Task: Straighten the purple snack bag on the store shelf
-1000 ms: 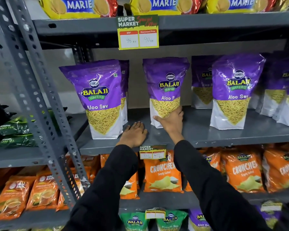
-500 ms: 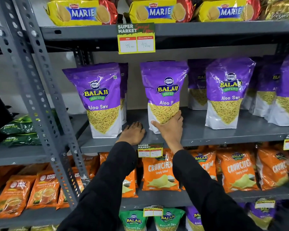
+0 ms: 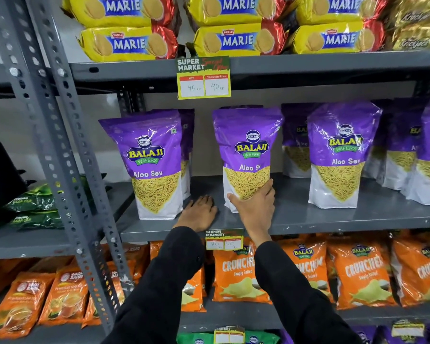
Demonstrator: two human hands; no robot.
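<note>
The right hand (image 3: 255, 209) grips the purple bag's (image 3: 247, 150) base, hiding its bottom corner; the left hand (image 3: 199, 214) lies flat, released, on the shelf (image 3: 308, 217) beside another bag (image 3: 154, 165).

Purple snack bag (image 3: 247, 155) in my right grip (image 3: 255, 207): "BALAJI WAFERS, Aloo Sev". Yellow packs (image 3: 236, 39): "MARIE". Price tag (image 3: 203, 78): "SUPER MARKET", 45, 40. Orange bags (image 3: 238, 271): "CRUNCHEX Simply Salted".

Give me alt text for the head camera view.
A person's right hand grips the base of a purple snack bag standing on a grey store shelf, while the left hand rests flat beside it.
</note>
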